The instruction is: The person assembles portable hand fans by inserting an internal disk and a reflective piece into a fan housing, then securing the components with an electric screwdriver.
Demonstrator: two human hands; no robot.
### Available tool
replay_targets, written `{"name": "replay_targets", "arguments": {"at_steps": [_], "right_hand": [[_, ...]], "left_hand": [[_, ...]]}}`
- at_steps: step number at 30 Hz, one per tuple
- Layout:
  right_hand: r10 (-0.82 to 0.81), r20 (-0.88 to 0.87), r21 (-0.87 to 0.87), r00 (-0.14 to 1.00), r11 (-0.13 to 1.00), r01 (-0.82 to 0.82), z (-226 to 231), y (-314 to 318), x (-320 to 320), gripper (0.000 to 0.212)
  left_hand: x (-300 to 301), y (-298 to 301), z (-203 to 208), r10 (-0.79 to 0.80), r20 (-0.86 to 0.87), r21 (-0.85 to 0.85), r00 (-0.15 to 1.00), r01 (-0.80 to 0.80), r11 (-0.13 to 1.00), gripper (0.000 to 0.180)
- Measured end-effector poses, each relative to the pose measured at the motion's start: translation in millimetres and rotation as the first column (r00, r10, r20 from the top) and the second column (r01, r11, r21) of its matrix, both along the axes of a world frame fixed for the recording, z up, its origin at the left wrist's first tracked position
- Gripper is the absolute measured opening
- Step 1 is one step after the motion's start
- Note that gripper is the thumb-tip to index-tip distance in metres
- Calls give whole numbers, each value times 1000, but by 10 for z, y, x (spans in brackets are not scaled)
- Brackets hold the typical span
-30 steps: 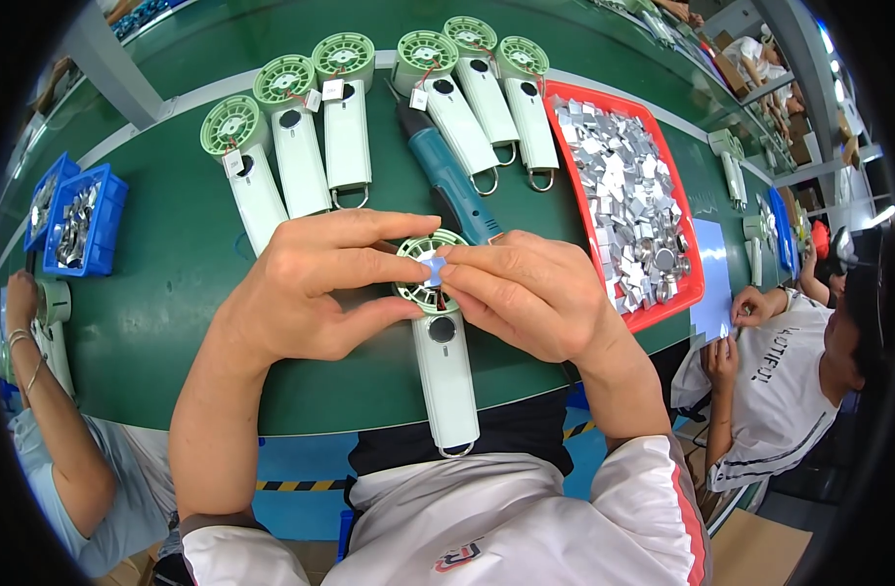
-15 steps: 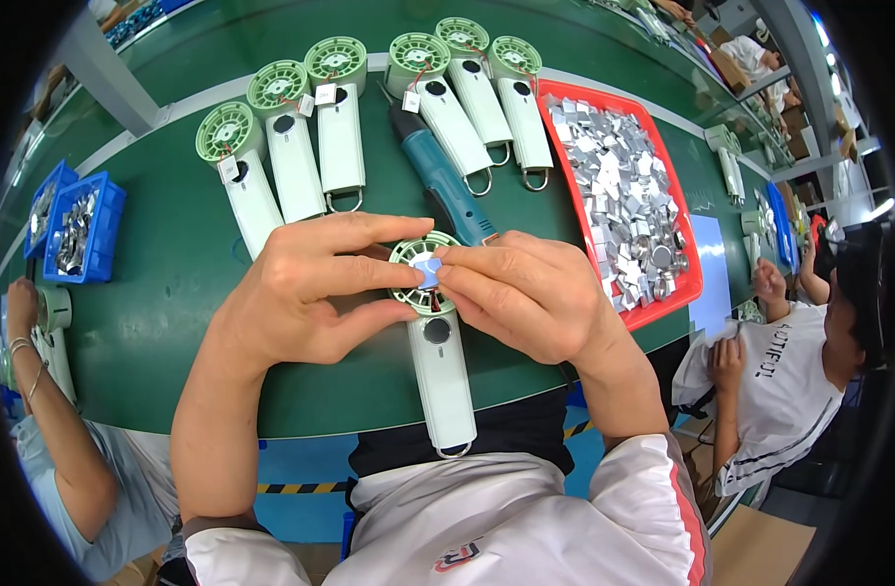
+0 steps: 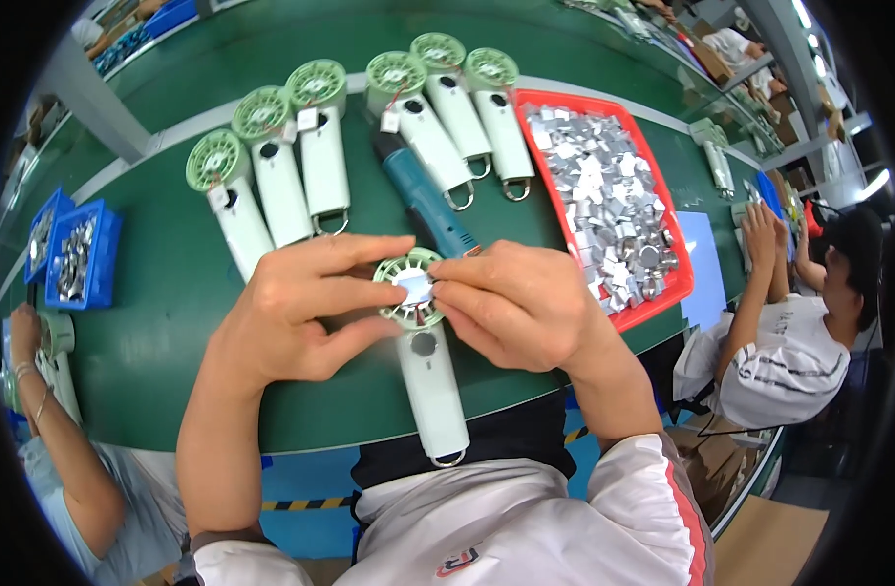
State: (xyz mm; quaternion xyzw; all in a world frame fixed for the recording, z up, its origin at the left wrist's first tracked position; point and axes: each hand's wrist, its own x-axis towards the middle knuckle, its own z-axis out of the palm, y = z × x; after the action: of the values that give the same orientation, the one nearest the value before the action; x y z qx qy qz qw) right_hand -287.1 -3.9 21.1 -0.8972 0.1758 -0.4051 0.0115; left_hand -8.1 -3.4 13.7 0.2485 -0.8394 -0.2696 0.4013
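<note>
A handheld fan (image 3: pixel 433 400) with a white handle and a green slotted head lies before me, its handle and metal loop toward my body. My left hand (image 3: pixel 306 308) is closed about the left side of the head, thumb at the lower rim, one fingertip at the middle. On the centre of the head is a small flat silvery-blue piece (image 3: pixel 414 285). Closed fingertips of my right hand (image 3: pixel 521 308) pinch at its right edge; exactly how they grip it is partly hidden.
Several similar fans (image 3: pixel 316 146) lie beyond my hands, with a teal power screwdriver (image 3: pixel 423 195) among them. A red tray (image 3: pixel 677 244) of small silver pieces stands right, blue bins (image 3: pixel 104 264) left. Co-workers sit on both sides, including a person in white (image 3: pixel 789 361).
The view has tilted, so the bench items sit lower in it. The small piece shows more fully between my fingertips. The co-worker on the right has raised their hands.
</note>
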Motion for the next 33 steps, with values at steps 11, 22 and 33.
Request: {"name": "replay_targets", "arguments": {"at_steps": [11, 22, 33], "right_hand": [[86, 41, -100, 995, 992, -82, -122, 72, 59, 30], [52, 58, -120, 997, 992, -45, -167, 67, 103, 18], [-2, 194, 144, 981, 989, -26, -3, 2, 16, 27]], "left_hand": [[33, 46, -48, 39, 46, 8, 998, -39, 999, 35], [49, 20, -81, 17, 10, 66, 1000, -18, 998, 37], [26, -29, 4, -13, 41, 30, 999, 11, 999, 32]]}}
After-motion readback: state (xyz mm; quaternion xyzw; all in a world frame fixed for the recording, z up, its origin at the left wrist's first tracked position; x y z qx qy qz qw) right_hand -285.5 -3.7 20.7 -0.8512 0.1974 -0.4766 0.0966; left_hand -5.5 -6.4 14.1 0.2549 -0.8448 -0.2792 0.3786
